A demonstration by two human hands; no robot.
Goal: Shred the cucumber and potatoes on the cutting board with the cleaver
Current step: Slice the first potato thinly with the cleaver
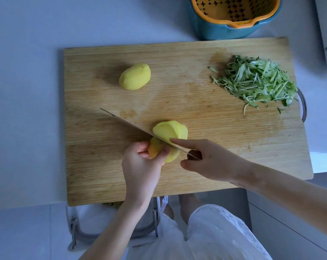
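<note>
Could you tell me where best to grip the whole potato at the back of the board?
Probably from above, pinching the whole potato across its narrow middle: it lies on its side on the board, long axis slanted, with both long flanks free.

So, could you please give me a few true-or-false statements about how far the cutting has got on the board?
1. The cucumber shreds lie in a pile at the right end of the cutting board. True.
2. Both potatoes are still whole. False: one whole potato lies untouched, and the other is partly cut.
3. The right hand holds the cleaver. True.
4. The left hand lies flat on bare wood. False: it grips the potato being sliced.
5. The cut slices are piled in the bowl. False: the slices lean together on the board, just beyond the blade.
</note>
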